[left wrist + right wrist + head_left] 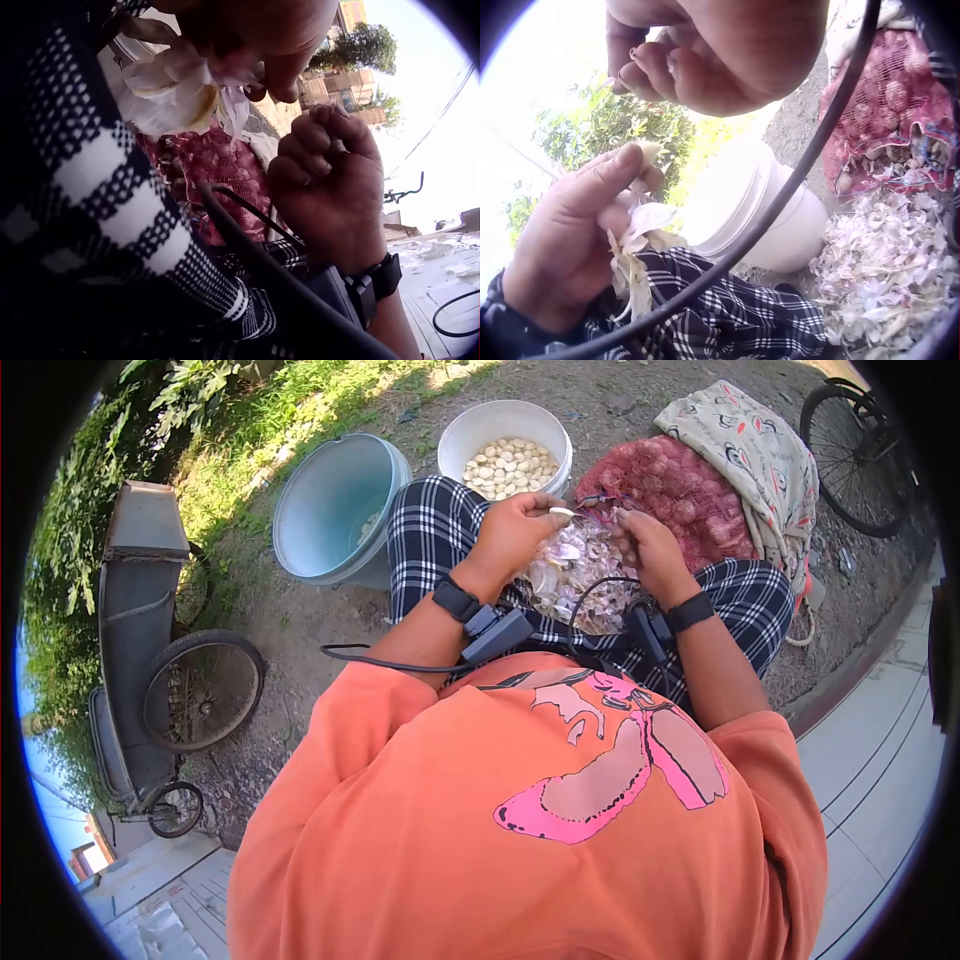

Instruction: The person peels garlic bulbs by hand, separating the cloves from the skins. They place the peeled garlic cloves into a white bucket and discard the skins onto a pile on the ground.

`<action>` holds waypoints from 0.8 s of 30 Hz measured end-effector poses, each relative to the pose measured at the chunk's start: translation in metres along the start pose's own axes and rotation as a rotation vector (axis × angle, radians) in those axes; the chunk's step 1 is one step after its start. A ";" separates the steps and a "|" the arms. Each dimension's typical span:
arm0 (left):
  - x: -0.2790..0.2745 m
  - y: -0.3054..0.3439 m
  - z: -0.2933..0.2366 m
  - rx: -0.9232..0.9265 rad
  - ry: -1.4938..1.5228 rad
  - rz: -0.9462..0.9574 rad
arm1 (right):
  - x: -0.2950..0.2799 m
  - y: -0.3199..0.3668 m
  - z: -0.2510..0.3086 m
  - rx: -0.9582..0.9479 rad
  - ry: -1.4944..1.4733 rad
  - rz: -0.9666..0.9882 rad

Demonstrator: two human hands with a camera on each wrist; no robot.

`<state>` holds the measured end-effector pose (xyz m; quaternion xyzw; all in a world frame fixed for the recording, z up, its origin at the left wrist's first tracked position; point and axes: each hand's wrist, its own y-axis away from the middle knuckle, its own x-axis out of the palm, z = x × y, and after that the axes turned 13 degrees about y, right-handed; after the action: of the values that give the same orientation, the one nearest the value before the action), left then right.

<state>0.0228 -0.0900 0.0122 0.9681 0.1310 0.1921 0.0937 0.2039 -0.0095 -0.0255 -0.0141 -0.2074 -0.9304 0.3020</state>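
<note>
My left hand (515,532) pinches a pale garlic clove (649,154) between thumb and finger. Papery garlic skins (646,223) hang from the same hand, and the left wrist view has them (169,94) close up. My right hand (655,550) is a short way off to the right, with fingers curled in and thumb against the index finger (330,172). Nothing shows in its grip. Between the two hands, a heap of white and purple garlic peels (590,580) lies at the lap, over checked trousers (425,535).
Ahead stands a white bucket (452,435) of peeled cloves, with a blue-lined bucket (330,500) to its left. A red mesh sack (660,485) of garlic bulbs lies at right under a printed cloth sack (750,440). Cables (810,161) run from the wrist cameras. A cart (140,630) stands left.
</note>
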 end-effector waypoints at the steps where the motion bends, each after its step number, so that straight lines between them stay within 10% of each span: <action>1: -0.004 0.002 -0.019 -0.012 0.101 -0.041 | 0.000 0.000 -0.001 0.018 0.203 -0.041; 10: -0.169 0.026 -0.121 0.338 0.089 -0.540 | 0.013 0.002 -0.008 -0.043 0.461 -0.007; 13: -0.239 0.023 -0.101 0.127 -0.136 -0.612 | 0.015 0.003 -0.008 -0.029 0.438 -0.008; 18: -0.229 0.041 -0.095 0.174 -0.351 -0.758 | 0.013 0.000 -0.014 -0.025 0.389 -0.026; 24: -0.121 0.043 -0.120 0.208 0.042 -0.260 | 0.017 -0.002 -0.010 -0.067 0.276 -0.043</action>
<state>-0.1230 -0.1499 0.0895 0.9432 0.2761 0.1840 0.0142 0.1904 -0.0218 -0.0330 0.1085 -0.1330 -0.9361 0.3070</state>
